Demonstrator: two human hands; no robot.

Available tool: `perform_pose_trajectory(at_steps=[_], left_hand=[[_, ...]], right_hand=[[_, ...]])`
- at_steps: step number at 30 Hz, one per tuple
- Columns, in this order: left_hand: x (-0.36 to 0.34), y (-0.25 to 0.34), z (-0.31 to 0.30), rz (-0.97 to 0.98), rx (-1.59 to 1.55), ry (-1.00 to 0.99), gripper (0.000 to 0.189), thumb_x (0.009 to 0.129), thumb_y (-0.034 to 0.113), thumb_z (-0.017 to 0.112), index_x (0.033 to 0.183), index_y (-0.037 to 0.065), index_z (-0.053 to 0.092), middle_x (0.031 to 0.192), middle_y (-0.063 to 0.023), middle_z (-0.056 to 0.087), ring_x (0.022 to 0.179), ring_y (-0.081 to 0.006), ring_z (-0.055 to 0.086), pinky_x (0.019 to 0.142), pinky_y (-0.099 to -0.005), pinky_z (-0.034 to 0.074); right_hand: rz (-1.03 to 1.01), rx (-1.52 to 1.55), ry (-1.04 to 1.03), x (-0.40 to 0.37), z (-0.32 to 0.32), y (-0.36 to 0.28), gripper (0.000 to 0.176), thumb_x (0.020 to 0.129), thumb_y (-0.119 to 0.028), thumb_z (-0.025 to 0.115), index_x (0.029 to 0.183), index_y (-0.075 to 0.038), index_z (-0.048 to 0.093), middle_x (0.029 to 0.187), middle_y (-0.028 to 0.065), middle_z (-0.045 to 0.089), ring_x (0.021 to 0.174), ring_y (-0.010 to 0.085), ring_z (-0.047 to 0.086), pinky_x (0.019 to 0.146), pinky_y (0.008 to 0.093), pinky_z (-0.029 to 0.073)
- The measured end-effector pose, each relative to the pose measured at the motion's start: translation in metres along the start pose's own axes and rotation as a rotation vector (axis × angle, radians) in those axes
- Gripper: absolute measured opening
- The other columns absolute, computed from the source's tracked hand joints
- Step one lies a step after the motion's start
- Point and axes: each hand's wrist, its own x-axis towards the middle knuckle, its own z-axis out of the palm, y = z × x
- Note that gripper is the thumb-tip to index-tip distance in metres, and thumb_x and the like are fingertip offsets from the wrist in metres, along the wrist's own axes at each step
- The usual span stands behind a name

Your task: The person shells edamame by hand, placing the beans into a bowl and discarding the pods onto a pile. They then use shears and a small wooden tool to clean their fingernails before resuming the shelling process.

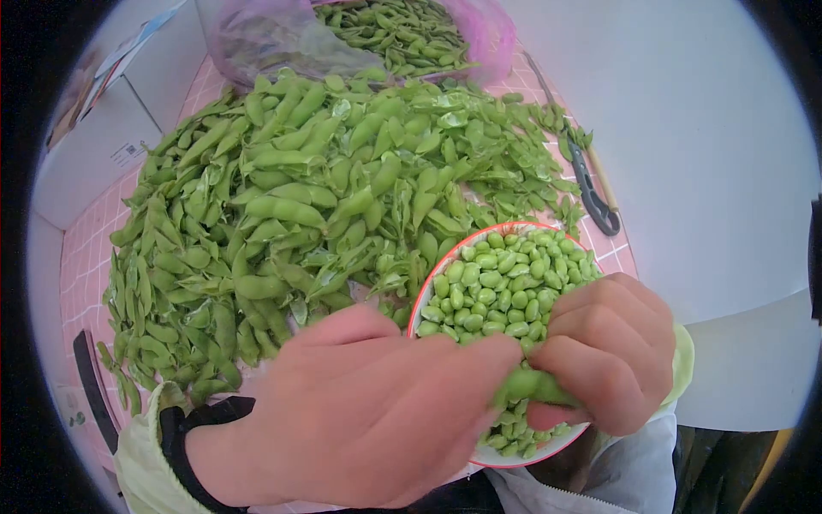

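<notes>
Between my two hands is a green soybean pod, held over a white bowl with a red rim. My left hand is closed at the pod's left end, its fingertips partly hidden behind the back of the hand. Fingers of my right hand curl around the pod's right end. Shelled green soybeans fill much of the bowl. Beyond it spreads a large heap of soybean pods, with opened, hollow-looking shells mixed in toward the right.
A pinkish clear plastic bag holding more pods lies at the back. Scissors with dark handles rest at the right edge of the pink tiled-pattern cloth. A white box stands at the left; a dark strip lies below it.
</notes>
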Motion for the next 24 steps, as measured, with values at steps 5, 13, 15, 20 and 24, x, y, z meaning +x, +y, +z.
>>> perform_pose_trajectory(at_steps=[5,13,15,20,24], left_hand=[[0.005,0.001,0.000,0.101,0.005,-0.150,0.039,0.072,0.035,0.071,0.103,0.012,0.063,0.078,-0.0053,0.060,0.071,-0.0260,0.060,0.068,-0.0369,0.045],[0.008,0.004,-0.002,0.049,-0.117,-0.281,0.035,0.077,0.035,0.067,0.101,0.010,0.059,0.078,-0.0069,0.054,0.068,-0.0313,0.054,0.058,-0.0409,0.042],[0.007,0.003,-0.002,0.065,-0.128,-0.261,0.032,0.076,0.031,0.069,0.099,0.011,0.060,0.075,-0.0057,0.053,0.065,-0.0295,0.054,0.055,-0.0398,0.040],[0.005,-0.003,0.004,0.226,-0.157,-0.072,0.030,0.069,0.021,0.073,0.095,0.012,0.064,0.069,0.0014,0.056,0.058,-0.0193,0.054,0.054,-0.0332,0.038],[0.006,-0.004,-0.002,0.302,-0.076,-0.059,0.032,0.064,0.016,0.072,0.095,0.012,0.066,0.070,0.0053,0.058,0.056,-0.0121,0.052,0.054,-0.0288,0.036]], right_hand=[[-0.127,-0.033,0.130,0.002,0.013,0.002,0.038,0.088,-0.037,0.059,0.085,0.000,0.055,0.065,0.0078,0.054,0.054,0.0230,0.056,0.042,0.0313,0.043],[-0.252,-0.233,0.212,0.004,0.021,0.000,0.024,0.069,-0.021,0.065,0.080,-0.003,0.053,0.067,0.0077,0.053,0.055,0.0226,0.056,0.041,0.0304,0.043],[-0.245,-0.254,0.220,0.005,0.019,-0.002,0.023,0.071,-0.021,0.064,0.078,-0.004,0.052,0.065,0.0068,0.051,0.054,0.0223,0.056,0.040,0.0304,0.043],[-0.232,-0.325,0.209,0.001,0.018,-0.009,0.033,0.085,-0.035,0.059,0.075,-0.005,0.050,0.057,0.0032,0.044,0.048,0.0203,0.051,0.039,0.0300,0.041],[-0.145,-0.285,0.128,0.001,0.011,-0.020,0.045,0.090,-0.045,0.054,0.070,-0.005,0.049,0.052,0.0013,0.039,0.044,0.0184,0.047,0.037,0.0293,0.036]])
